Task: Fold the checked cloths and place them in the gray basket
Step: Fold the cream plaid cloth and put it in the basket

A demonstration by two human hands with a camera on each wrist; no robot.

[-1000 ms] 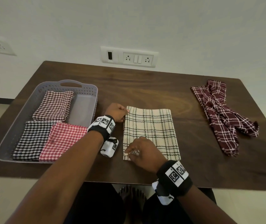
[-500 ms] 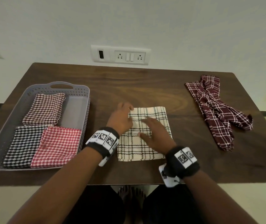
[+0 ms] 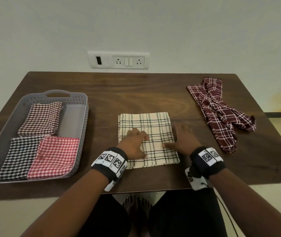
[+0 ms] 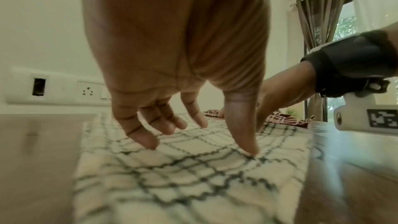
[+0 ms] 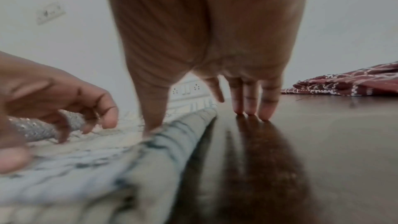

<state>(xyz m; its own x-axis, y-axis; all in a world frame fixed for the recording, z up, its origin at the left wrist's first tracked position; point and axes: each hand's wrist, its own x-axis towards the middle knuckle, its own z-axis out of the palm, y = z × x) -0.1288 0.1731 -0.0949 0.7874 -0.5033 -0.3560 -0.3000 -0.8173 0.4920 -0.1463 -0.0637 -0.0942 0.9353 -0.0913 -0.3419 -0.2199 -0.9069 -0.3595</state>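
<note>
Cream checked cloth [image 3: 153,127] under both hands' straight, spread fingers [image 4: 148,140].

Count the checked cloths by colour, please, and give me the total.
Brown and white, in the gray basket: 1
Black and white, in the basket: 1
Red and white, in the basket: 1
Cream with dark lines, folded on the table: 1
Maroon with white lines, unfolded on the table: 1
Total: 5

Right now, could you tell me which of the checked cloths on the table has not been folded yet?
The maroon checked cloth, lying crumpled near the table's right edge. The cream checked cloth lies folded flat under both hands, and the other three are folded in the gray basket.
</note>
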